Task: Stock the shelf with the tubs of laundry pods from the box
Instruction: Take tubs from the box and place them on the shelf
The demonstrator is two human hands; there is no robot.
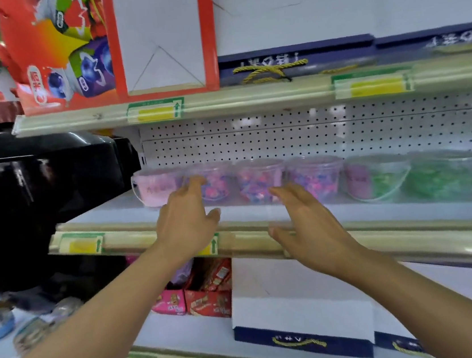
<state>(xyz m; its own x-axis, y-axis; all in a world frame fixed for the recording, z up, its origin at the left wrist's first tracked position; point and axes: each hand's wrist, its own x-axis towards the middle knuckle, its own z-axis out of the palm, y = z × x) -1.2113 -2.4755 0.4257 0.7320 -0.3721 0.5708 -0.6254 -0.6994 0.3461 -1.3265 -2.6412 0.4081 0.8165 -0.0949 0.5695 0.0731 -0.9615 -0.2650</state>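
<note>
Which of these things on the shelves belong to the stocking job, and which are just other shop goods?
Job:
pink pod tubs
green pod tubs
middle shelf
left hand
right hand

Other goods:
red gift bag
white and navy box
red snack boxes

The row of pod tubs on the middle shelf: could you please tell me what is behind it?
Behind the pod tubs stands the white perforated back panel. Its lowest strip, directly behind them, is covered.
</note>
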